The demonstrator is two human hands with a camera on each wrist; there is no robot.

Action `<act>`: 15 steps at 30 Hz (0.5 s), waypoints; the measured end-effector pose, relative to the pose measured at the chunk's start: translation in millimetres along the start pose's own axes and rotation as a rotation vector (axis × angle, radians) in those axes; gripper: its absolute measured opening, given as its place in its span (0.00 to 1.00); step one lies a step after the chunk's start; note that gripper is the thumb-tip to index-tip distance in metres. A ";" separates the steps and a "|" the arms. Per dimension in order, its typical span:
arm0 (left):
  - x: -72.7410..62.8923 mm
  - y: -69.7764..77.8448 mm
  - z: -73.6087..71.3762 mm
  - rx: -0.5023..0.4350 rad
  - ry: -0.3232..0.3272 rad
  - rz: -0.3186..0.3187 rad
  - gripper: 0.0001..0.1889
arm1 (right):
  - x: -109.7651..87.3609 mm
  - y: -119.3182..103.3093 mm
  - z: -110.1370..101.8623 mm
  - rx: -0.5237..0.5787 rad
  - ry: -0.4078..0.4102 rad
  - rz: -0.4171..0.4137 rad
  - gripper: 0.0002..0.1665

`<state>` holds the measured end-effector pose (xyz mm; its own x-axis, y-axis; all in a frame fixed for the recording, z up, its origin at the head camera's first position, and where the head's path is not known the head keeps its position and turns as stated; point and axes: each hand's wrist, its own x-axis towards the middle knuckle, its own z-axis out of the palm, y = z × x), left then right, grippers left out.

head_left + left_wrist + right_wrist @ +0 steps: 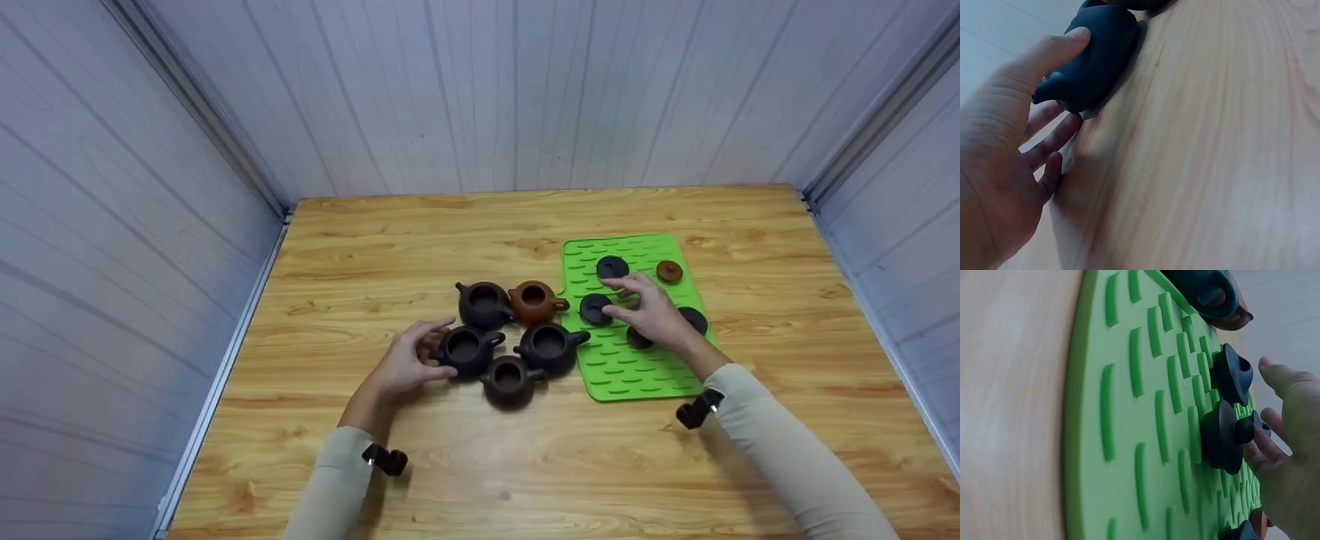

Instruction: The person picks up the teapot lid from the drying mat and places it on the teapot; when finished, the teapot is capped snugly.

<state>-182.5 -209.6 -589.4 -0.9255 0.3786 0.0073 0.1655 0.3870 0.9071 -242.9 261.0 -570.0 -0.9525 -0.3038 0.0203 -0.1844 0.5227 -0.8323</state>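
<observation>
On the wood-grained table [480, 465], a matte-black, round, lidless teapot [466, 352] is gripped by the left hand [407, 360].
Near dark knobbed lids [592, 309], the right hand [654, 311] is splayed.

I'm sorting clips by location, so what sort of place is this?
Probably a small enclosed work booth, perhaps one set up for recording: pale panelled walls stand on three sides of a wood-grain tabletop, and the person wears black wrist devices.
</observation>
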 end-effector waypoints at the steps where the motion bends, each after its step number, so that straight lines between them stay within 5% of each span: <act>1: 0.2 1.3 -0.1 -0.007 -0.005 -0.013 0.45 | 0.8 0.3 0.5 0.001 0.000 0.004 0.31; 15: 2.4 4.8 -0.8 0.014 -0.035 -0.055 0.39 | 5.5 5.0 5.6 0.029 -0.028 0.011 0.20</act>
<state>-184.2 -207.6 -584.7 -0.9211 0.3852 -0.0569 0.1200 0.4198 0.8996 -247.8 257.4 -577.2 -0.9473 -0.3202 -0.0044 -0.1661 0.5031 -0.8481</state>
